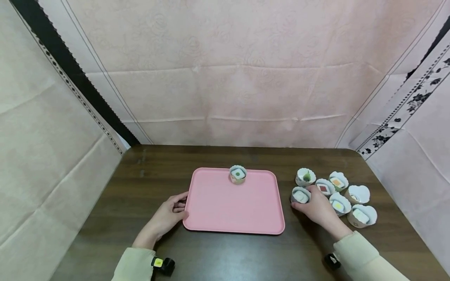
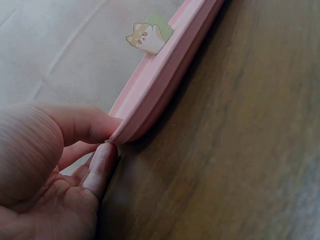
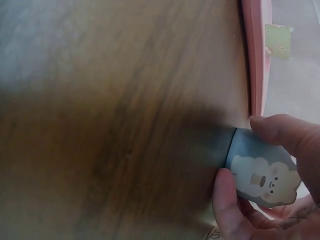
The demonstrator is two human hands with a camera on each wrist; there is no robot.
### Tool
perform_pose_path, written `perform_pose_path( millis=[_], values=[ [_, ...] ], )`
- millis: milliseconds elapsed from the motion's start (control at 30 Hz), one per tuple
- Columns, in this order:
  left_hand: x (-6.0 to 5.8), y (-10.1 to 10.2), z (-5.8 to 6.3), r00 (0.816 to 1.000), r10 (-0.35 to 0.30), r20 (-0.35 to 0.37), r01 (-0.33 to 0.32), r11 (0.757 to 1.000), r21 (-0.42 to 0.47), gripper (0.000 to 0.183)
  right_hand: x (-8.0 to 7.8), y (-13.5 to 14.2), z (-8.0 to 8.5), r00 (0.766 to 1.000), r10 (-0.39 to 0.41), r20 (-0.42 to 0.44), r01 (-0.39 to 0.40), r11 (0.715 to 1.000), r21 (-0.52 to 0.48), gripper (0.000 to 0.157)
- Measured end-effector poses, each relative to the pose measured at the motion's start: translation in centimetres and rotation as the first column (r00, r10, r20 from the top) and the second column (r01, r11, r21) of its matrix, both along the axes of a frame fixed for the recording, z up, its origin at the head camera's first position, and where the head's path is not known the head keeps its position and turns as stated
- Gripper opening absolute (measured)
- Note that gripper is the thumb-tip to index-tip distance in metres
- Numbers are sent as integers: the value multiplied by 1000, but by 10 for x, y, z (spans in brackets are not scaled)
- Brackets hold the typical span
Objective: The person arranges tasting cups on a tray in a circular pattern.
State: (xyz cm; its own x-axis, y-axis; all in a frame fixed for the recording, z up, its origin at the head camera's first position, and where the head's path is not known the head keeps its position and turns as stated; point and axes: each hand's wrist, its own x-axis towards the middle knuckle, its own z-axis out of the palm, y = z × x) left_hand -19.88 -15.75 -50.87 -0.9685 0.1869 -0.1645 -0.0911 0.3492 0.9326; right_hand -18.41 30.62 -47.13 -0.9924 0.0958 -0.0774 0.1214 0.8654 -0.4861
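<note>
A pink tray [image 1: 232, 210] lies on the table in the head view. My left hand [image 1: 168, 216] pinches its left rim between thumb and finger, as the left wrist view shows. Near the tray's far edge stands a small paper baking cup [image 1: 238, 180] with a pale filling and a green spot. To the tray's right, my right hand [image 1: 318, 207] grips a grey-blue baking cup [image 1: 300, 195] between thumb and fingers. A bear picture shows on this cup [image 3: 260, 172] in the right wrist view. Whether its base touches the table, I cannot tell.
Several more baking cups crowd around the right hand: one with green filling [image 1: 306, 176], one with a red square [image 1: 324, 188], others with yellow or white [image 1: 363, 216]. The brown wooden table [image 1: 218, 257] backs onto a pale hanging cloth [image 1: 239, 93].
</note>
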Motion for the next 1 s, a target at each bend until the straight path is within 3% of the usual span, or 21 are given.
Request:
perform_pose_path(
  millis=[467,700,1000],
  values=[
    [-3,3,3,1000,-5,-1,5,1000,-12,60,4,-2,7,998,11,-61,-11,1000,1,79],
    [-1,1,-1,1000,1,-1,-1,1000,-17,60,-1,-24,17,993,40,-111,-40,999,3,76],
    [1,1,0,1000,6,-2,-6,1000,-11,60,-12,-56,20,988,85,-127,-96,992,-83,60]
  ],
)
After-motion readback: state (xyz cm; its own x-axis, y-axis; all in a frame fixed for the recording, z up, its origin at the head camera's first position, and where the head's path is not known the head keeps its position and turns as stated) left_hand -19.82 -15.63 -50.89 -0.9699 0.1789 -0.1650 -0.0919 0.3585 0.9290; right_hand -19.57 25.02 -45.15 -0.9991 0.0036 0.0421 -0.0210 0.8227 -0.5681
